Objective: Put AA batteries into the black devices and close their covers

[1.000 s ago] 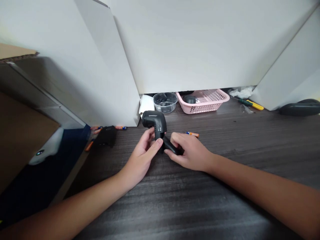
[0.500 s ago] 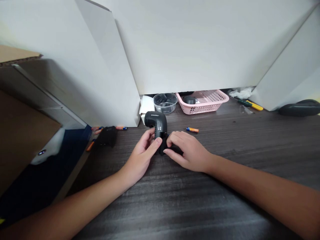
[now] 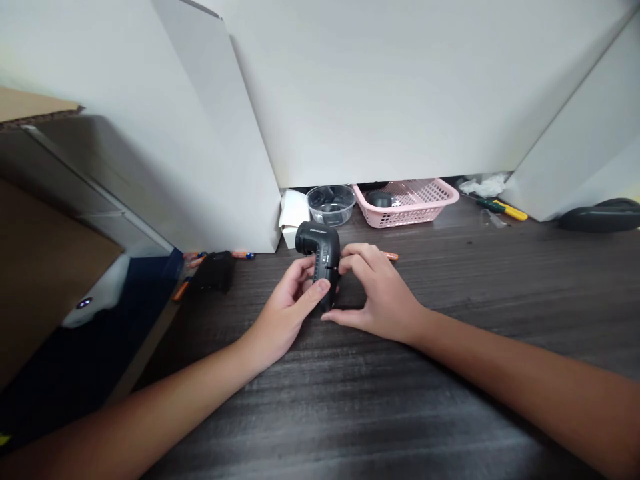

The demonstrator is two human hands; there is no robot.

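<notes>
A black L-shaped handheld device (image 3: 323,243), with a round head pointing left and small light markings on its handle, stands tilted between my hands. My left hand (image 3: 290,310) is closed round the handle, its thumb lying across the front. My right hand (image 3: 383,293) curls at the handle's right side, fingertips on its upper edge and thumb tip at the lower end. What lies behind the handle is hidden. Just past my right fingers, the orange end of a battery (image 3: 392,256) shows. Left of my hands a black piece (image 3: 217,272) lies among several orange-and-blue batteries (image 3: 243,255).
Behind the device stand a small white box (image 3: 295,212), a clear round bowl (image 3: 331,207) holding dark items and a pink basket (image 3: 407,215). A yellow-handled tool (image 3: 510,211) and a black case (image 3: 600,217) lie right. White panels (image 3: 380,93) border the dark table (image 3: 310,413).
The separate black part at my right fingers now sits flush against the handle. The device has shifted slightly right, and my right hand has spread a little and covers most of the battery behind.
</notes>
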